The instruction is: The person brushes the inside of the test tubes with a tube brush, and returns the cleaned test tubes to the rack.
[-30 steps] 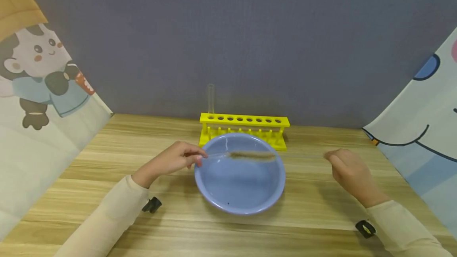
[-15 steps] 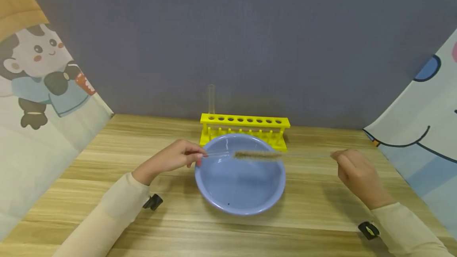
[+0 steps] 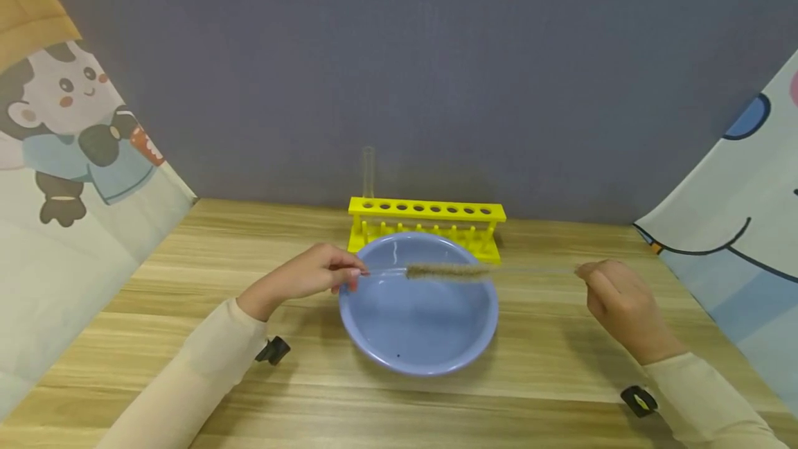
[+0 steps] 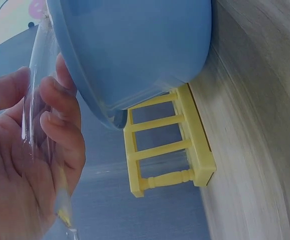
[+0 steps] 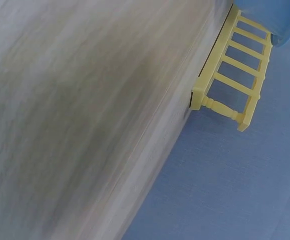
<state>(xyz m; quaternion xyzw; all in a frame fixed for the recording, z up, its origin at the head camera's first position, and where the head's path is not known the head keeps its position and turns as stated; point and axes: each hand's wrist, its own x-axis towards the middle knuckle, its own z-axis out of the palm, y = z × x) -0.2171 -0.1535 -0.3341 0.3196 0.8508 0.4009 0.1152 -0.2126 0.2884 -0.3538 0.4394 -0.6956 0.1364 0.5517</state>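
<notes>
My left hand (image 3: pixel 312 274) grips a clear glass test tube (image 3: pixel 388 272) held roughly level above the blue plastic basin (image 3: pixel 419 328). In the left wrist view, thumb and fingers close round the same test tube (image 4: pixel 29 120). The tan bristles of a test tube brush (image 3: pixel 449 271) stretch to the right from the tube's mouth. Whether the brush tip sits inside the tube is hard to tell. Off the basin's right side, my right hand (image 3: pixel 623 307) pinches the end of the brush's thin handle. The right wrist view shows neither that hand nor the brush.
Behind the basin stands a yellow test tube rack (image 3: pixel 427 210), with one clear tube (image 3: pixel 368 173) upright at its left end. A small dark speck lies in the basin. The wooden table (image 3: pixel 249 393) meets a grey partition (image 3: pixel 424 75) at the back.
The right hand and brush have shifted slightly right overall, with a tiny move back left since half a second ago. The left hand and test tube have edged right.
</notes>
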